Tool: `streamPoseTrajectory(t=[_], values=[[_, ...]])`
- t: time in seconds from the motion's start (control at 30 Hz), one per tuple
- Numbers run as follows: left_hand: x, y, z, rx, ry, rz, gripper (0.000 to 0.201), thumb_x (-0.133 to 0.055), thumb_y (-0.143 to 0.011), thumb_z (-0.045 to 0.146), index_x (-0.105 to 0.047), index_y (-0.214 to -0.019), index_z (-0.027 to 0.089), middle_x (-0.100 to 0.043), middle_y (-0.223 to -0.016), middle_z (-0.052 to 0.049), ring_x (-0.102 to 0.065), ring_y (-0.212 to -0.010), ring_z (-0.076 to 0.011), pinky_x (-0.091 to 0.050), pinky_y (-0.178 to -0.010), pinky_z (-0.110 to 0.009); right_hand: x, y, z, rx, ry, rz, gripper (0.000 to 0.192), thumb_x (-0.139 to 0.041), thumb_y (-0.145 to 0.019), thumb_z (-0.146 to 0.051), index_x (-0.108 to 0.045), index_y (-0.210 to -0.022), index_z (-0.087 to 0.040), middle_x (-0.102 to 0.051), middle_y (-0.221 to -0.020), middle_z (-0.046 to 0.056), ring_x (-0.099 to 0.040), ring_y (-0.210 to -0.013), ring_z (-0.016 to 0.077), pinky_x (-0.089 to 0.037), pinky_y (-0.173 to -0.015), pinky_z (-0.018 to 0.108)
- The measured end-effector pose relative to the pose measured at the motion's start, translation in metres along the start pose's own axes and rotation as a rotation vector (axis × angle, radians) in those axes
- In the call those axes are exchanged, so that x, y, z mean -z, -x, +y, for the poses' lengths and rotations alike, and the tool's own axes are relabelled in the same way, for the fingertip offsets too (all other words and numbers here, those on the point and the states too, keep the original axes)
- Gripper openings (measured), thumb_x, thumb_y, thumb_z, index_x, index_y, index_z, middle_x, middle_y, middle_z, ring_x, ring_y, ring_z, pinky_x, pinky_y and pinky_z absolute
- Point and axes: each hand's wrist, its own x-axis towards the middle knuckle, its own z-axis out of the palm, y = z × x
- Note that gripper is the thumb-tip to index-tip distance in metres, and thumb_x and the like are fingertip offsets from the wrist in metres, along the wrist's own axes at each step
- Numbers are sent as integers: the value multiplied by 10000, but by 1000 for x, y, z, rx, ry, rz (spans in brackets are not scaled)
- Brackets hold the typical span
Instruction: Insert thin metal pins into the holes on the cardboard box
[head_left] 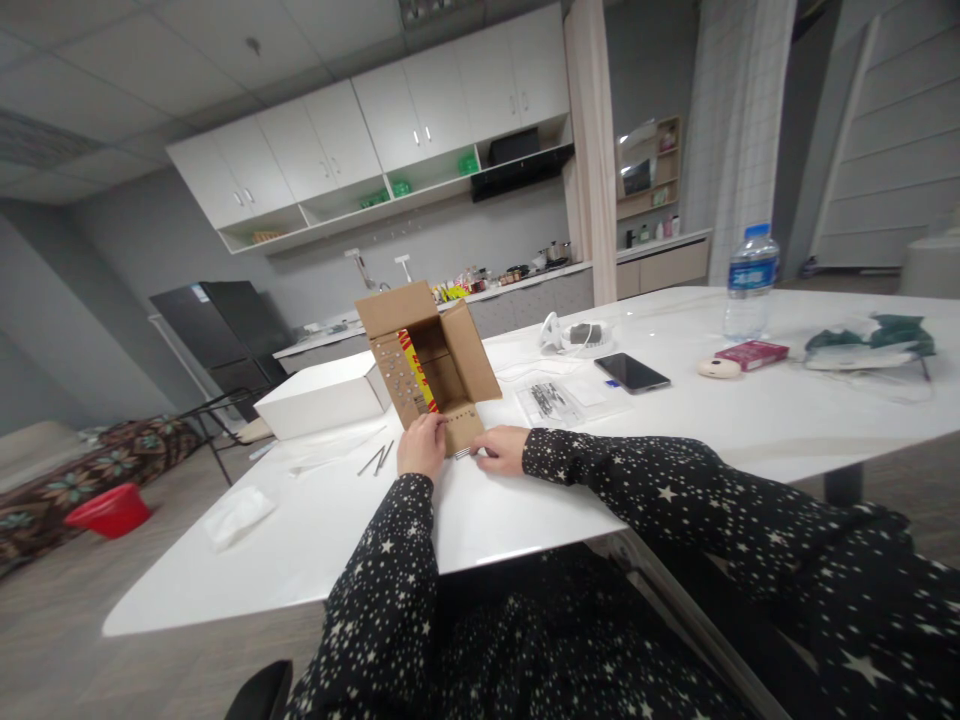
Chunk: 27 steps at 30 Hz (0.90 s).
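An upright cardboard box (435,365) stands with its flaps spread and its inside facing me. Red and yellow tape runs down its left panel, which carries several small silvery pieces. My left hand (422,445) is closed at the box's lower left edge, fingertips on the cardboard. Beside the front flap, my right hand (501,449) is curled low over the table, with its fingertips at a small metal rod (462,453). The fingers partly hide what lies under them. Several thin metal rods (376,458) lie left of my left hand.
A white box (326,395) sits behind the rods, and a crumpled tissue (238,516) lies front left. To the right are a clear plastic case (551,400), a phone (632,373), a water bottle (750,285), a pink pack (752,354) and a white table fan (576,336).
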Motion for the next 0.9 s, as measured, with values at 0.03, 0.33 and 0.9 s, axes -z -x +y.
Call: streamPoseTrajectory(t=[0.03,0.33,0.9], values=[[0,0,0,-1,0,2,242,-403,-866,236,-608,-993,210,-641,-1043,-59,-586,-965,-201,-444,-847,-317,0,0,0,-2,-1,-3,314,-513,-747,-224,-684,-1002,-156,-638,-616,14,-542,-572,134,-374,-558,224],[4,1,4,38,-27,-9,233,-434,-852,232,-611,-1003,219,-617,-1049,-64,-593,-934,-196,-447,-802,-308,-1,0,1,-9,0,8,313,-520,-742,-231,-685,-999,-166,-637,-616,8,-538,-574,130,-377,-563,220],[8,2,7,62,43,95,160,-457,-841,263,-575,-941,221,-654,-920,-37,-605,-865,-174,-430,-759,-283,0,0,0,1,17,-7,327,-514,-752,-226,-679,-1026,-161,-645,-617,10,-546,-564,126,-378,-557,217]])
